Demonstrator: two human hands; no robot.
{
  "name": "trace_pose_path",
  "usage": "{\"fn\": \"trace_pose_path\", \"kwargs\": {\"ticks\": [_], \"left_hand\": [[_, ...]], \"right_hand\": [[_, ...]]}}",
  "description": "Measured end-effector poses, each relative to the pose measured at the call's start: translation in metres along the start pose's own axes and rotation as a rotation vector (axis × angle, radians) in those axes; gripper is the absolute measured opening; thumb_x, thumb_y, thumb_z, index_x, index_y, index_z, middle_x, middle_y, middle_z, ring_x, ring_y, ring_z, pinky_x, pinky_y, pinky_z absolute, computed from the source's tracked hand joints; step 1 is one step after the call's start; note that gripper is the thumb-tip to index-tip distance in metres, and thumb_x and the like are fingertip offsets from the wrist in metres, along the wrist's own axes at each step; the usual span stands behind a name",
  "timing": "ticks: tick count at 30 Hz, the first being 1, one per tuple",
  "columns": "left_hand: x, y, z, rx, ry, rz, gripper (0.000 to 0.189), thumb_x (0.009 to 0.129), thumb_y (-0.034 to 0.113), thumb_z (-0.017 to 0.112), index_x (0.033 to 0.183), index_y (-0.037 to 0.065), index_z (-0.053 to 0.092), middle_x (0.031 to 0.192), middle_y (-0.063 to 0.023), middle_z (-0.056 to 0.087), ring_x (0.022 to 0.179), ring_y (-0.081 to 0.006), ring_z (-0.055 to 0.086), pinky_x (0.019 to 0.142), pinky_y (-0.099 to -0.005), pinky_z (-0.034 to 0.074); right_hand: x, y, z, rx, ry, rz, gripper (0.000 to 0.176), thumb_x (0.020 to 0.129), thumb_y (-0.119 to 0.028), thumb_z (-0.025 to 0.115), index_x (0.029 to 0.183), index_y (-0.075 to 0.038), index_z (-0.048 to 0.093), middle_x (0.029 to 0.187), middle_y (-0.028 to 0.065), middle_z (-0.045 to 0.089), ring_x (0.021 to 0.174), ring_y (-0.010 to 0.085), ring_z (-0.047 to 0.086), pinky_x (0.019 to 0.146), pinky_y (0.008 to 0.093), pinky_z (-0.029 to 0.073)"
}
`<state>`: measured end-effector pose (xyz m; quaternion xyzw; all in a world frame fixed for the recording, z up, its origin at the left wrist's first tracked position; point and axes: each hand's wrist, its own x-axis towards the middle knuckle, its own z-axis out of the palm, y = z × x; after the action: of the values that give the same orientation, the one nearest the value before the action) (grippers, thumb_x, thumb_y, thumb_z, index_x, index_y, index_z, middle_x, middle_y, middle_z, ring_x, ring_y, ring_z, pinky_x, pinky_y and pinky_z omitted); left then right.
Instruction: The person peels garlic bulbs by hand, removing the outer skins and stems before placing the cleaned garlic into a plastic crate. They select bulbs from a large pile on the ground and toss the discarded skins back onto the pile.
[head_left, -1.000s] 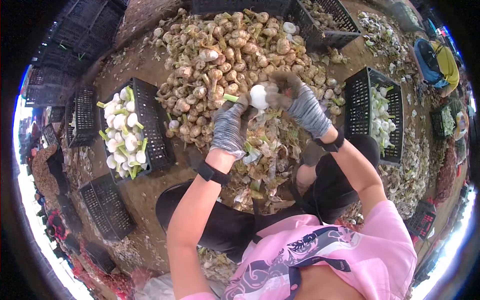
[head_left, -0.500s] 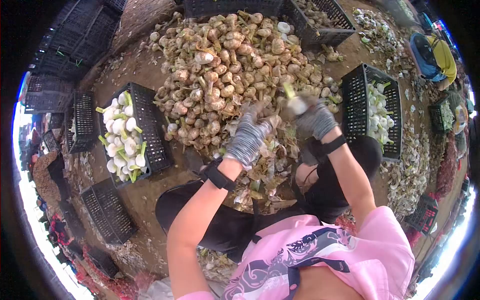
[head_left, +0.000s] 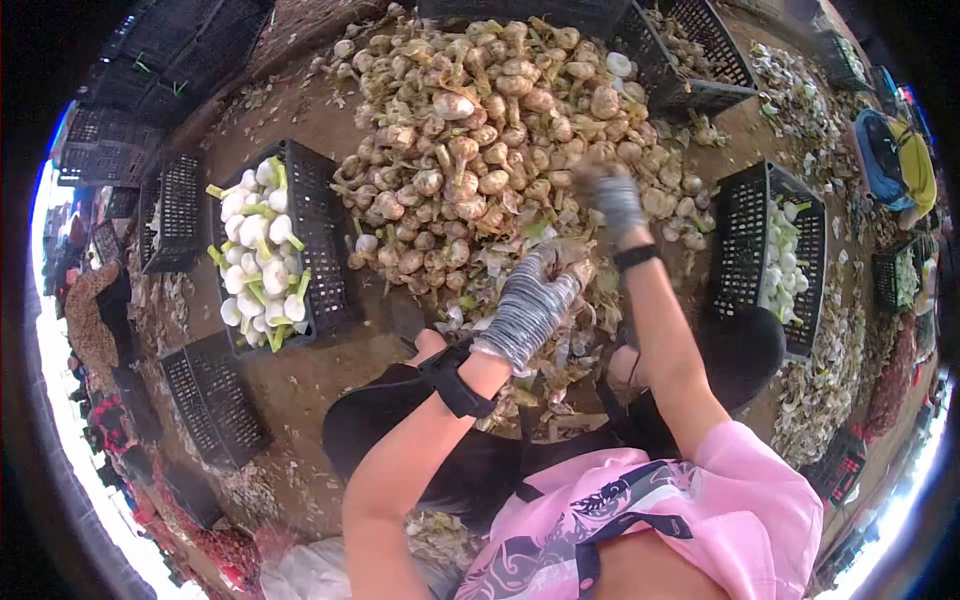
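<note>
A big heap of unpeeled garlic bulbs (head_left: 470, 150) lies on the ground in front of me. My left hand (head_left: 533, 305), in a grey striped glove, is held over the loose skins (head_left: 570, 350) at the heap's near edge, its fingers curled; what they hold, if anything, is hidden. My right hand (head_left: 612, 195), gloved too, reaches over the right side of the heap; its fingers are smeared by motion. White peeled bulbs with green stems (head_left: 262, 250) fill a black crate (head_left: 318, 235) on the left. More white bulbs (head_left: 785, 260) are in a black crate (head_left: 740, 240) on the right.
At the back right stands a black crate (head_left: 700, 95) with some brown material inside. Another black crate (head_left: 213, 400) is at the lower left. Dark crates (head_left: 165, 70) are stacked at the upper left. Garlic skins (head_left: 825, 390) litter the ground on the right.
A pale bulb with a green stem was at my right hand; it no longer shows there. My right hand has moved up over the heap. The whole view has shifted somewhat.
</note>
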<state>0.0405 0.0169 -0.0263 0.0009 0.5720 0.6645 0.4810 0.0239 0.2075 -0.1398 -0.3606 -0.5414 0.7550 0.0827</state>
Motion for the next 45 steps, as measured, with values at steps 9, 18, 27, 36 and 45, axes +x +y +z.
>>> {"fn": "trace_pose_path", "kwargs": {"ticks": [9,18,27,36,45], "left_hand": [[0.018,0.007,-0.029,0.036,0.257,0.133,0.025,0.082,0.009,0.056,0.106,0.004,0.054,0.094,-0.0021,0.058,0.075,-0.0093,0.054,0.060,-0.0219,0.046],[0.015,0.029,-0.037,0.363,0.358,0.338,0.064,0.074,-0.001,0.059,0.131,0.008,0.031,0.112,-0.0107,0.047,0.093,-0.0129,0.050,0.079,-0.0220,0.044],[0.012,0.021,0.002,-0.036,-0.050,0.531,0.053,0.070,-0.004,0.065,0.117,0.004,0.043,0.110,-0.0068,0.051,0.097,-0.0153,0.051,0.083,-0.0281,0.047],[0.007,0.021,0.007,-0.026,-0.038,0.531,0.055,0.068,-0.005,0.067,0.116,0.002,0.041,0.108,-0.0081,0.051,0.095,-0.0164,0.053,0.082,-0.0277,0.048],[-0.005,0.034,0.009,-0.195,-0.080,0.310,0.041,0.084,0.041,0.051,0.100,0.004,0.055,0.079,-0.0044,0.060,0.063,-0.0097,0.057,0.047,-0.0192,0.044]], "right_hand": [[0.115,0.119,0.083,-0.911,0.199,-0.232,0.026,0.069,-0.022,0.061,0.080,0.001,0.059,0.078,0.0220,0.060,0.077,0.0353,0.057,0.068,0.0385,0.045],[-0.024,-0.047,0.027,-0.136,-0.430,-0.131,0.026,0.077,-0.017,0.064,0.098,-0.002,0.057,0.079,0.0008,0.060,0.064,0.0066,0.053,0.057,0.0188,0.043],[-0.110,-0.079,-0.001,-0.288,-0.380,-0.496,0.046,0.081,-0.035,0.057,0.105,0.004,0.049,0.086,0.0037,0.058,0.078,0.0100,0.054,0.070,0.0245,0.047],[-0.117,-0.090,-0.002,-0.292,-0.377,-0.447,0.029,0.082,-0.022,0.057,0.100,0.002,0.055,0.088,0.0057,0.061,0.077,0.0096,0.053,0.069,0.0253,0.045],[-0.115,-0.099,-0.006,-0.431,-0.458,-0.484,0.026,0.078,-0.015,0.061,0.098,0.002,0.058,0.085,0.0078,0.063,0.078,0.0118,0.056,0.072,0.0271,0.046]]}}
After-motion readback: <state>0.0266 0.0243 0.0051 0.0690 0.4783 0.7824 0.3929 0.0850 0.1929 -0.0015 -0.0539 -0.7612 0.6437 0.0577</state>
